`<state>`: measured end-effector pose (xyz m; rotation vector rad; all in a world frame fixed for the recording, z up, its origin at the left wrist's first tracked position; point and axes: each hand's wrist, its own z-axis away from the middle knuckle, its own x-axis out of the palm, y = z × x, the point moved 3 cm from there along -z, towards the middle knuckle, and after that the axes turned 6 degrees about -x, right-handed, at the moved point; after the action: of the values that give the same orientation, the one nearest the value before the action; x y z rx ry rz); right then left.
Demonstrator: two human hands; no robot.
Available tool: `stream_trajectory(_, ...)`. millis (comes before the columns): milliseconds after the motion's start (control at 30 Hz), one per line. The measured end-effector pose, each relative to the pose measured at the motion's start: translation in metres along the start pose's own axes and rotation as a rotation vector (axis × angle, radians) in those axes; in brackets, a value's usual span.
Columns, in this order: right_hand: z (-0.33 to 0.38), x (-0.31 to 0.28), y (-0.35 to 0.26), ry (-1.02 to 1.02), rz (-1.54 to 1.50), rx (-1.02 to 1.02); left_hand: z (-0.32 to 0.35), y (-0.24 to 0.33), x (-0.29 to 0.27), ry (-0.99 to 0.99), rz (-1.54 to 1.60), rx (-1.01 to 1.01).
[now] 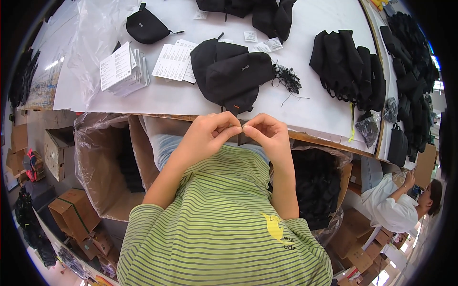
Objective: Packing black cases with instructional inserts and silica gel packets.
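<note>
At about 9 o'clock a big cardboard box (pixel 102 167) lined with clear plastic stands under the table edge. Up at 11 o'clock a stack of white paper tags (pixel 121 69) lies on the white table (pixel 157 97), with a small black pouch (pixel 145 26) above it. The left hand (pixel 207 131) sits near the middle, fingers curled and tips pinched together. The right hand (pixel 265 131) is just beside it, pinched the same way, and the fingertips of both hands meet. They pinch something very small between them; it is too tiny to tell what it is. Just above the hands, at 12 o'clock, a black bag (pixel 234 76) lies on the table, with a bunch of black strings (pixel 287 78) touching its right side. At 2 o'clock sits a pile of more black bags (pixel 348 64). Down at 4 o'clock another person in a white shirt (pixel 393 207) bends over boxes
</note>
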<state>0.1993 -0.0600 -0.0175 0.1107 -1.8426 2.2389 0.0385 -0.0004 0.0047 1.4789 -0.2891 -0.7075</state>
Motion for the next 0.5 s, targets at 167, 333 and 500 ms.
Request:
stream_trajectory(167,-0.001,0.0,-0.003,-0.045,-0.018,-0.014,0.001,-0.013,0.007,-0.024,0.195,-0.093)
stream_trajectory(333,0.0,-0.002,0.0,-0.068,-0.12,-0.007,-0.004,-0.012,0.0,-0.084,0.237,-0.221)
stream_trajectory(500,0.004,0.004,0.001,-0.141,-0.206,-0.021,-0.005,-0.02,-0.001,-0.144,0.282,-0.231)
